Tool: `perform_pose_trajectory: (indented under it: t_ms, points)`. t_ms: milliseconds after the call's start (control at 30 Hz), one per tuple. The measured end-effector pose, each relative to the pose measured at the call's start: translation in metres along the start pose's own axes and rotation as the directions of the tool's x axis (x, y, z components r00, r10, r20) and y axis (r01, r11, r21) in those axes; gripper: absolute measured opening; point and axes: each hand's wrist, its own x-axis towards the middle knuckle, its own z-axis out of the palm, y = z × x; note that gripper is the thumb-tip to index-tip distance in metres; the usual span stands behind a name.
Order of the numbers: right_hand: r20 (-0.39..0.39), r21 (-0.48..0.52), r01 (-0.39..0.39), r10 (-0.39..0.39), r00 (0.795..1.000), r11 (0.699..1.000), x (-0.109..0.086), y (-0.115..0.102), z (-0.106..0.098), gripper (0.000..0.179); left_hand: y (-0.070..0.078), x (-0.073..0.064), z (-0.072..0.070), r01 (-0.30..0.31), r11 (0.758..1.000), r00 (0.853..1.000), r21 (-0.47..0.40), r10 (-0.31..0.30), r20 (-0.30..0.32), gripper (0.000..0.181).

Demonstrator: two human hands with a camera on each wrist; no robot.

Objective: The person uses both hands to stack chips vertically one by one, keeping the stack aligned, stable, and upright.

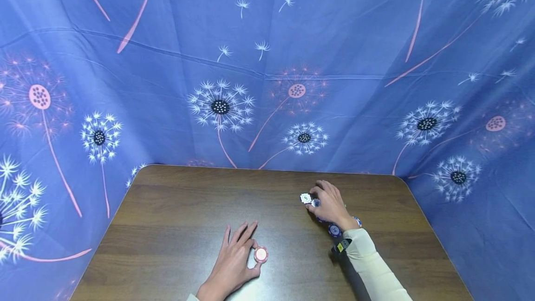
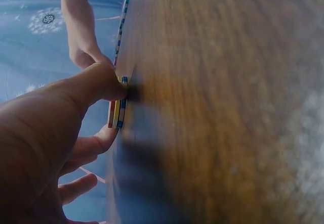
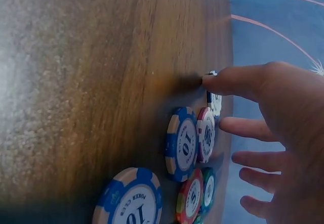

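Note:
Near the front of the table, my left hand (image 1: 231, 266) pinches a short stack of poker chips (image 1: 261, 254) between thumb and index finger, the other fingers spread. A red chip tops the stack; yellow and blue edges (image 2: 121, 114) show below it in the left wrist view. Farther back, my right hand (image 1: 331, 204) has thumb and index finger on opposite edges of a white-faced, dark-edged poker chip (image 3: 214, 102). Beside those fingertips lies a white chip marked 5 (image 1: 306, 198). The right palm hangs over other chips and partly hides them from the head camera.
Toward the right wrist lie blue chips marked 10 (image 3: 186, 144), a white and pink chip (image 3: 206, 134), a red chip (image 3: 192, 199) and a green chip (image 3: 208, 188). The wooden table (image 1: 188, 208) ends at a blue dandelion-patterned cloth (image 1: 167, 129) at the back and sides.

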Motion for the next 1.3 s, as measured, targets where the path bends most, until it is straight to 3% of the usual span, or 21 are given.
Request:
perform_pose_trajectory:
  t_ms: [933, 1300]
  points:
    - [0.130, 0.013, -0.025, 0.023, 0.991, 1.000, 0.014, -0.001, -0.003, 0.027, -0.001, -0.001, 0.001, 0.026, 1.000, 0.998, 0.002, -0.026, 0.059, 0.033]
    - [0.127, -0.009, 0.014, -0.012, 0.992, 1.000, 0.019, -0.001, -0.002, 0.026, 0.000, 0.000, -0.001, 0.051, 0.998, 0.995, -0.023, -0.049, 0.085, 0.030]
